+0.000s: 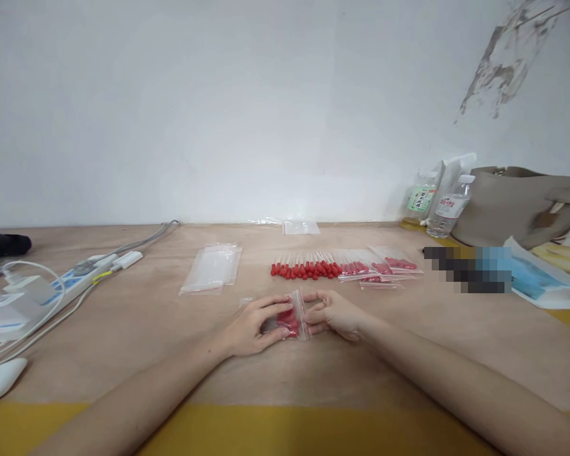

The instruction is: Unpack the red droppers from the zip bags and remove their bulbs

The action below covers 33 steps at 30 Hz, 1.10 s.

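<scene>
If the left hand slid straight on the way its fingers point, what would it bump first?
The left hand points right, so probably the right hand, pinching the same small clear zip bag of red-tipped pieces; depth is uncertain.

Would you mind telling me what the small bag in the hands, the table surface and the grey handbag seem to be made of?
Small bag, pinched by left hand and right hand: thin clear plastic, glossy; the red pieces show through. Table: matte tan, probably wood board or laminate; no grain is visible. Handbag: smooth grey-beige, slumped softly, likely leather or imitation.
</scene>
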Motion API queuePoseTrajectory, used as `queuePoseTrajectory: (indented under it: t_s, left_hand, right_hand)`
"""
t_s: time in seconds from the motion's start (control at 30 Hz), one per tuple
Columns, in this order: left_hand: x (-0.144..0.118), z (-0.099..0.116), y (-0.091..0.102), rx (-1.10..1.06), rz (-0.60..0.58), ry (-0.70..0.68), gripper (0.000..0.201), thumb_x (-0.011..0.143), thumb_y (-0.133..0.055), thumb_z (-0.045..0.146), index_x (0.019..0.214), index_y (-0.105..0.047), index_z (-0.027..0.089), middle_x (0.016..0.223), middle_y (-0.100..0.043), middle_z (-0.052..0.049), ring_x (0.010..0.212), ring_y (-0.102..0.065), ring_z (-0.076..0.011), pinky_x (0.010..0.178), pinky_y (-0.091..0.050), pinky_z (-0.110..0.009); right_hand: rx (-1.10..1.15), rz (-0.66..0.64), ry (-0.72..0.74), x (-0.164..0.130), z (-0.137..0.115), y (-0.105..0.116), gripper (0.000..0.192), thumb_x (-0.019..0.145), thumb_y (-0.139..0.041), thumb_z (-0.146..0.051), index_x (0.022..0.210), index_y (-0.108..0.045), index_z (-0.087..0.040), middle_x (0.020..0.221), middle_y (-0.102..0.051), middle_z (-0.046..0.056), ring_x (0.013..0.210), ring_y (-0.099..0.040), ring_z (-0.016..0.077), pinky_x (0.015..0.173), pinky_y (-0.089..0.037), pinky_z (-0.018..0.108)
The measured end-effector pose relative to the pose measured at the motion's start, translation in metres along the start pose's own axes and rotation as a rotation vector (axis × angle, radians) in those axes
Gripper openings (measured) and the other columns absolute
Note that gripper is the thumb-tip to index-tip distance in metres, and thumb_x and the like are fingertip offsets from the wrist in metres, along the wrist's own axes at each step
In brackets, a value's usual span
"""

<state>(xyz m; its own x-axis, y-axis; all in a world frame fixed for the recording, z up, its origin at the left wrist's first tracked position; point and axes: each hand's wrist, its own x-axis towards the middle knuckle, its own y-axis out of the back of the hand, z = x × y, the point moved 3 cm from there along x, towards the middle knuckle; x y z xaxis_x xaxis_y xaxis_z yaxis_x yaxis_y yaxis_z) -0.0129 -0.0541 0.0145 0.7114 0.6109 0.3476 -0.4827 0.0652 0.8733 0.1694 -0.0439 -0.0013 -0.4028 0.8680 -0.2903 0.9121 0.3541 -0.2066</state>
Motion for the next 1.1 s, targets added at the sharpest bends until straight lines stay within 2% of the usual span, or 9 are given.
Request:
queuePoseTrajectory:
  t_s: [0.23,0.37,0.53,0.7,0.8,0.9,0.97,1.03,1.1]
  left_hand:
    - [0.011,0.004,0.003,0.039,0.089,-0.029,0.032,0.087,-0.043,0.029,0.117,-0.05,0.023,0.113,-0.056,-0.005,0.101,-0.054,-0.0157,0.088,-0.044,-0.03]
    - [0.025,0.012,0.003,0.131,0.062,-0.186,0.031,0.09,-0.035,0.022,0.114,-0.053,0.025,0.116,-0.053,-0.005,0.106,-0.05,-0.0165,0.09,-0.042,-0.031]
    - [0.031,0.02,0.0,0.218,0.025,-0.322,0.031,0.088,-0.042,0.027,0.118,-0.05,0.028,0.125,-0.049,-0.002,0.114,-0.044,-0.0164,0.096,-0.038,-0.031]
    - [0.028,0.013,-0.002,0.224,0.191,-0.438,0.019,0.087,-0.043,0.019,0.097,-0.06,0.018,0.1,-0.062,-0.004,0.097,-0.055,-0.0135,0.085,-0.046,-0.026]
    - [0.028,0.012,-0.003,0.221,0.207,-0.469,0.017,0.086,-0.043,0.014,0.091,-0.059,0.015,0.093,-0.063,-0.005,0.091,-0.057,-0.0133,0.082,-0.046,-0.025]
    - [0.029,0.012,-0.001,0.238,0.199,-0.451,0.018,0.086,-0.041,0.012,0.087,-0.058,0.015,0.091,-0.063,-0.005,0.088,-0.057,-0.0135,0.08,-0.046,-0.025]
    - [0.028,0.011,-0.001,0.247,0.192,-0.426,0.018,0.086,-0.04,0.013,0.087,-0.058,0.015,0.091,-0.062,-0.006,0.088,-0.057,-0.0138,0.079,-0.046,-0.026]
    - [0.027,0.009,-0.001,0.254,0.183,-0.392,0.019,0.086,-0.039,0.013,0.086,-0.057,0.015,0.091,-0.062,-0.006,0.087,-0.056,-0.0139,0.079,-0.045,-0.026]
    - [0.026,0.007,-0.001,0.261,0.163,-0.357,0.019,0.087,-0.038,0.014,0.085,-0.057,0.015,0.09,-0.061,-0.006,0.086,-0.056,-0.0137,0.078,-0.045,-0.026]
  right_hand:
    - [0.002,0.084,-0.003,0.001,0.005,0.0,0.051,0.052,-0.072,-0.008,0.096,-0.046,-0.013,0.054,-0.059,-0.005,0.048,-0.058,0.0113,0.049,-0.051,0.024]
    - [-0.025,0.08,0.025,0.001,0.006,-0.002,0.052,0.051,-0.075,-0.011,0.093,-0.045,-0.014,0.053,-0.06,-0.004,0.045,-0.057,0.0097,0.046,-0.05,0.022]
    - [-0.047,0.038,0.071,-0.001,0.005,-0.005,0.057,0.049,-0.078,-0.016,0.095,-0.045,-0.014,0.051,-0.06,-0.005,0.044,-0.056,0.0089,0.045,-0.049,0.02]
    - [-0.014,0.003,0.061,-0.003,0.003,-0.003,0.062,0.049,-0.079,-0.02,0.099,-0.043,-0.014,0.055,-0.062,-0.003,0.044,-0.057,0.01,0.048,-0.05,0.023]
    - [0.022,-0.024,0.067,-0.004,0.003,-0.002,0.064,0.05,-0.078,-0.022,0.101,-0.04,-0.016,0.057,-0.062,-0.003,0.049,-0.059,0.011,0.052,-0.05,0.025]
    - [0.019,-0.032,0.159,-0.004,0.005,-0.002,0.056,0.054,-0.076,-0.027,0.097,-0.041,-0.019,0.058,-0.06,-0.005,0.051,-0.057,0.0103,0.054,-0.049,0.025]
    - [-0.05,-0.062,0.26,-0.005,0.007,-0.004,0.037,0.062,-0.07,-0.033,0.087,-0.047,-0.019,0.06,-0.059,-0.004,0.054,-0.057,0.0098,0.057,-0.048,0.026]
    - [-0.212,-0.087,0.372,-0.006,0.009,-0.006,0.021,0.071,-0.061,-0.035,0.076,-0.053,-0.017,0.063,-0.06,-0.001,0.059,-0.057,0.0102,0.062,-0.048,0.027]
    - [-0.461,-0.059,0.538,-0.008,0.01,-0.007,0.015,0.076,-0.056,-0.032,0.074,-0.059,-0.017,0.07,-0.062,0.001,0.065,-0.058,0.0114,0.065,-0.047,0.026]
